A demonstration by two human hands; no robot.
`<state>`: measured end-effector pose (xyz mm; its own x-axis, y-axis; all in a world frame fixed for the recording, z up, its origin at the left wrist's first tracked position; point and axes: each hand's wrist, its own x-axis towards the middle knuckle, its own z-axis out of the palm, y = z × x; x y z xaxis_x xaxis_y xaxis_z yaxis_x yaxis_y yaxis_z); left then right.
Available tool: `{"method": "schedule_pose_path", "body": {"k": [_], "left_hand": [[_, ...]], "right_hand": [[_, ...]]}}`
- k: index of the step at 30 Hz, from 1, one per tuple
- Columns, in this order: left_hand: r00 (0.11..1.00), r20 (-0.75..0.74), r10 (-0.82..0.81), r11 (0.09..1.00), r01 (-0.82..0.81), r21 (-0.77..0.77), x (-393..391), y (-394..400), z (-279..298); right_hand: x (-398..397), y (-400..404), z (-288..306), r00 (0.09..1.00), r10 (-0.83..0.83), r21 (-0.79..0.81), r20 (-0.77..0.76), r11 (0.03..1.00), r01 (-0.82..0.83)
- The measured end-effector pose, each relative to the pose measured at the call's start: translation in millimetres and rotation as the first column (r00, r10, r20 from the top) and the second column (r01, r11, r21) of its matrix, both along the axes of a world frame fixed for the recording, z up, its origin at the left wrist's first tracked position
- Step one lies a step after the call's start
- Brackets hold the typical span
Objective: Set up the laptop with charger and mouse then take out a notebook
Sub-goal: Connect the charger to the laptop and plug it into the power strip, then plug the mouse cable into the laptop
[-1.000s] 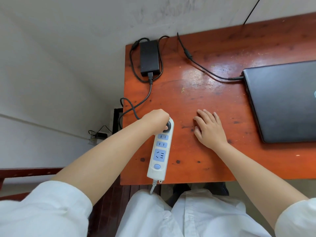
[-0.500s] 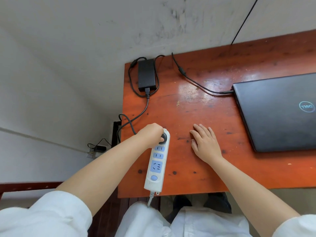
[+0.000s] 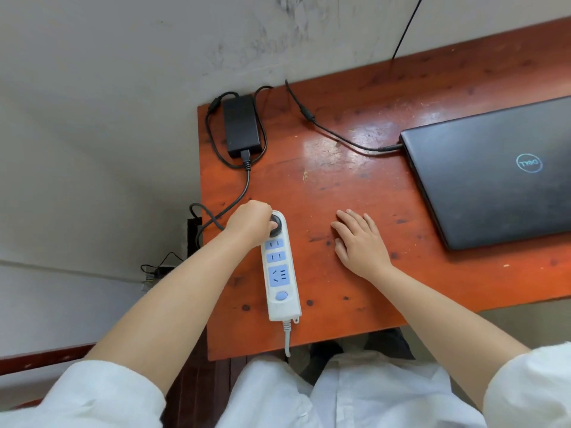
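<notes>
A closed dark laptop (image 3: 494, 174) lies at the right of the reddish wooden table (image 3: 355, 186). Its charger cable (image 3: 336, 135) is plugged into the laptop's left side and runs back to the black power brick (image 3: 241, 123) at the table's far left corner. A white power strip (image 3: 279, 270) with blue sockets lies near the front edge. My left hand (image 3: 250, 222) grips the black charger plug (image 3: 276, 225) seated in the strip's top socket. My right hand (image 3: 360, 242) rests flat on the table, fingers apart. No mouse or notebook is in view.
A pale wall runs behind the table. A thin black wire (image 3: 406, 26) hangs down the wall at the back. To the left, below the table, a small adapter with wires (image 3: 157, 270) sits by the wall. My white-clothed lap (image 3: 309, 396) is below the front edge.
The view has shifted, so the table and laptop appear lower and further left. My left hand stays on the plug at the strip's top socket; my right hand remains flat.
</notes>
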<state>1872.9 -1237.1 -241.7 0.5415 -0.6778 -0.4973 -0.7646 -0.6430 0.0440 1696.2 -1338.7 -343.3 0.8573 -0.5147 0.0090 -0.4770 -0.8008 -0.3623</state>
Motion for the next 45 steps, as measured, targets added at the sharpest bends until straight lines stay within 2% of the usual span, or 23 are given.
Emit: {"method": "schedule_pose_path", "body": {"k": [3, 6, 10, 13, 16, 20, 24, 29, 32, 38, 45], "left_hand": [[0.999, -0.010, 0.033, 0.999, -0.033, -0.001, 2.2, -5.9, -4.9], [1.000, 0.017, 0.000, 0.999, 0.000, 0.032, -0.4, -6.2, -7.0], [0.971, 0.215, -0.103, 0.994, 0.094, 0.050, -10.4, -2.3, -6.1], [0.931, 0.335, -0.146, 0.985, 0.167, -0.034, -28.9, -7.5, -8.3], [0.933, 0.303, -0.194, 0.967, 0.233, -0.099, -60.6, -37.0, -10.9], [0.933, 0.264, -0.244, 0.942, 0.293, -0.162, -121.1, -107.2, -12.4], [0.940, 0.256, -0.224, 0.915, 0.293, -0.277, -204.8, -188.7, -7.9], [0.956, 0.237, -0.173, 0.864, 0.263, -0.429, -302.7, -283.4, 6.6], [0.950, 0.253, -0.181, 0.856, 0.279, -0.435, -344.8, -329.3, 15.5], [0.954, 0.242, -0.174, 0.857, 0.268, -0.439, -376.8, -418.1, 12.5], [0.989, 0.137, -0.049, 0.918, 0.098, -0.384, -364.4, -498.1, -33.0]], "right_hand": [[1.7, 0.3, -0.1, 1.000, -0.010, -0.010, -0.007, 1.000, 0.010], [1.2, 1.5, 0.9, 0.999, -0.010, -0.009, -0.033, 1.000, 0.009], [1.2, -7.6, 10.2, 0.996, 0.047, 0.047, -0.078, 0.998, -0.044], [-6.4, -36.7, 34.1, 0.996, 0.078, 0.060, -0.047, 0.995, -0.075], [-29.1, -78.9, 60.2, 0.995, 0.036, -0.069, -0.088, 0.997, -0.042], [-86.1, -140.6, 85.7, 0.987, -0.117, -0.159, -0.113, 0.982, 0.098], [-171.1, -202.9, 104.8, 0.976, -0.182, -0.196, -0.119, 0.968, 0.157], [-276.8, -279.0, 126.1, 0.963, -0.266, -0.236, -0.055, 0.940, 0.246], [-323.1, -320.7, 134.1, 0.951, -0.306, -0.233, -0.055, 0.930, 0.285], [-360.6, -406.8, 127.4, 0.925, -0.374, -0.197, -0.067, 0.914, 0.355], [-341.9, -516.8, 98.0, 0.933, -0.322, -0.166, -0.161, 0.941, 0.296]]}}
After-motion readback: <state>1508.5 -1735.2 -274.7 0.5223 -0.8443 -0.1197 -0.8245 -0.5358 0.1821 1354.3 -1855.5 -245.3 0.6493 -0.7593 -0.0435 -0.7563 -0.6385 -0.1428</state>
